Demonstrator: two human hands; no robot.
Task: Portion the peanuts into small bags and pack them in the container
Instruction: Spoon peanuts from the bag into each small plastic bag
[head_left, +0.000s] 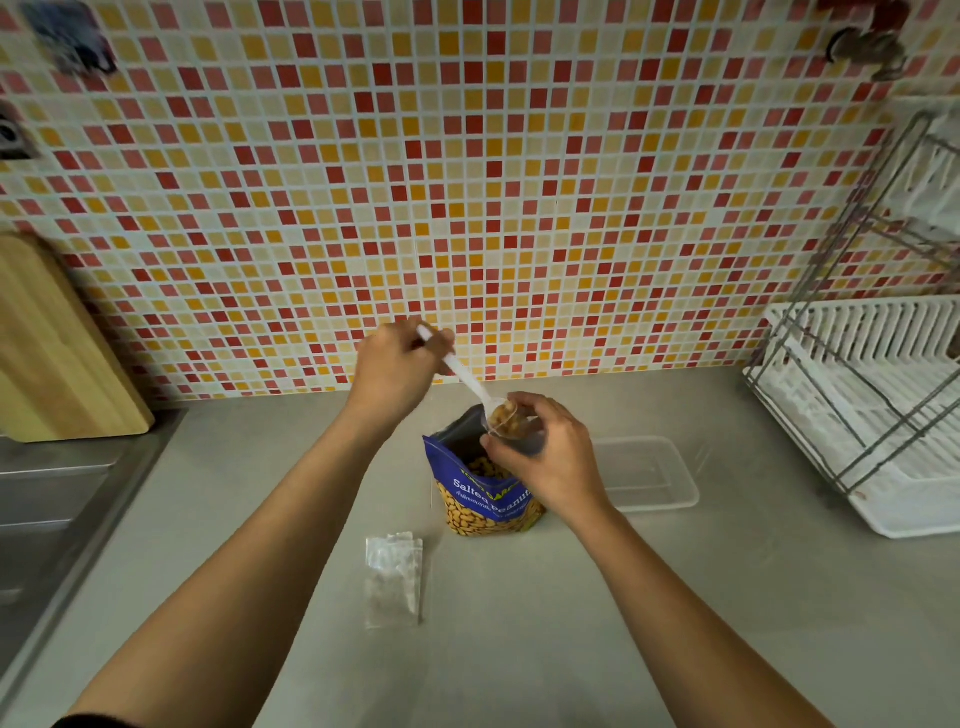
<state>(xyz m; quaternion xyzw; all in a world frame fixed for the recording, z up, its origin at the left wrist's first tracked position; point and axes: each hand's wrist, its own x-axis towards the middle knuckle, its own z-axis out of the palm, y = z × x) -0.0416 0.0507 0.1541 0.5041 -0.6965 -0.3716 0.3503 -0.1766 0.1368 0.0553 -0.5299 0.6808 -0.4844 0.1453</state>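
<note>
A blue and yellow bag of salted peanuts (488, 501) stands open on the grey counter (545, 623). My left hand (397, 366) grips the handle of a white plastic spoon (465, 376); its bowl, full of peanuts, is at the mouth of a small clear bag (511, 427). My right hand (545, 457) pinches that small bag open just above the peanut bag. A stack of empty small clear bags (393, 579) lies in front, left of the peanut bag. A clear rectangular container (647, 478) sits empty to the right, behind my right hand.
A white dish rack with a metal frame (872, 415) fills the right side. A wooden cutting board (57, 353) leans on the tiled wall at the left, above a steel sink (62, 519).
</note>
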